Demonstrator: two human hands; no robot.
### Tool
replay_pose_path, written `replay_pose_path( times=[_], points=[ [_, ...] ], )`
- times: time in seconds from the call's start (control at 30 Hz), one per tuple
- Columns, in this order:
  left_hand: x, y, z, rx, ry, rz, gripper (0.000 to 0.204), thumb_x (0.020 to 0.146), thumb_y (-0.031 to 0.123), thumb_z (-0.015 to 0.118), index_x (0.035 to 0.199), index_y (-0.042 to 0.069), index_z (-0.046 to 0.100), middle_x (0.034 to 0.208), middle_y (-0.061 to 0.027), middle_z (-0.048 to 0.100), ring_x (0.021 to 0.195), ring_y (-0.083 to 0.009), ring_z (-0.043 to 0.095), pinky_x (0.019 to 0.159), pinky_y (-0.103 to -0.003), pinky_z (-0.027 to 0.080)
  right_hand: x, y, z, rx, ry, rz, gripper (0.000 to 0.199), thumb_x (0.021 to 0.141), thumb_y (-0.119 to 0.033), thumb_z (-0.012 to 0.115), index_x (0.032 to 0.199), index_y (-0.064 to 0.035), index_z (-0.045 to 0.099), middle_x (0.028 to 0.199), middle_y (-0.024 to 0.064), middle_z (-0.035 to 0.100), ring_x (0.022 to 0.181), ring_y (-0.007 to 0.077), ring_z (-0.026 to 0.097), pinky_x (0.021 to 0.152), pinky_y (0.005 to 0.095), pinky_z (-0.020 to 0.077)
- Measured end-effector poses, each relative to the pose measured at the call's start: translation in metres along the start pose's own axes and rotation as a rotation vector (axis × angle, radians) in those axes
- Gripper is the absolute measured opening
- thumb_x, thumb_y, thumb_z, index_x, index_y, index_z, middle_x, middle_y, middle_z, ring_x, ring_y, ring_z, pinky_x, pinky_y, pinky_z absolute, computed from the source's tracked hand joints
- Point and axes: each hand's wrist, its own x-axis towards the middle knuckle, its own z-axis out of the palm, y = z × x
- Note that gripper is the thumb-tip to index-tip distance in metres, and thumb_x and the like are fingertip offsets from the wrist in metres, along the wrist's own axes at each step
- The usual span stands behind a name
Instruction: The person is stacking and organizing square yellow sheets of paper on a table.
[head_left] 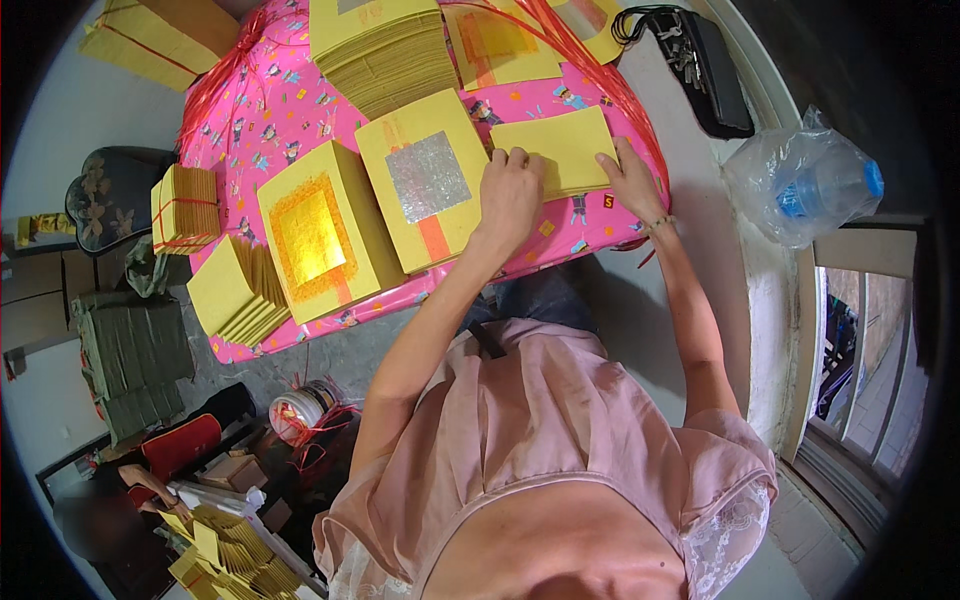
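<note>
While the left hand (pixel 513 197) is curling over the left end of a thin yellow paper stack (pixel 570 145), the right hand (pixel 636 185) is touching its right edge, thumb and fingers a bit apart. Can't tell if either grip is actually pinching it, tbh. That stack is lying on the right part of the pink-covered table (pixel 290 118), and a silver-patched stack (pixel 428 178) is sitting just left of it.
</note>
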Motion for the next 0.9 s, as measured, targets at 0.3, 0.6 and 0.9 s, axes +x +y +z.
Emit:
replay_pose_path(
  times=[0.3, 0.6, 0.9],
  points=[
    [-0.012, 0.007, 0.011, 0.075, 0.033, 0.082, 0.018, 0.074, 0.006, 0.064, 0.091, 0.002, 0.066, 0.09, -0.0142, 0.062, 0.091, -0.0295, 0.059, 0.076, -0.038, 0.051, -0.003, -0.021, -0.004, -0.201, -0.041, -0.001, 0.042, 0.097, -0.025, 0.059, 0.125, 0.004, 0.048, 0.109, 0.0246, 0.059, 0.104, 0.0419, 0.058, 0.087, 0.0458, 0.0465],
    [-0.015, 0.017, 0.012, 0.125, -0.074, 0.028, 0.033, 0.072, 0.007, 0.066, 0.105, 0.002, 0.064, 0.095, -0.0142, 0.061, 0.092, -0.0297, 0.06, 0.076, -0.038, 0.053, -0.01, -0.051, 0.016, -0.506, 0.167, -0.391, 0.062, 0.096, -0.033, 0.058, 0.147, -0.0042, 0.037, 0.148, 0.0218, 0.039, 0.137, 0.0415, 0.035, 0.11, 0.0511, 0.0337],
    [-0.026, 0.02, 0.013, 0.079, -0.11, 0.01, 0.046, 0.07, 0.008, 0.072, 0.114, -0.001, 0.062, 0.105, -0.0144, 0.061, 0.102, -0.0306, 0.059, 0.084, -0.039, 0.052, -0.005, -0.039, 0.027, -0.573, 0.028, -0.36, 0.06, 0.1, -0.041, 0.05, 0.15, -0.011, 0.037, 0.156, 0.0164, 0.031, 0.146, 0.0394, 0.024, 0.114, 0.0565, 0.026]
  ],
)
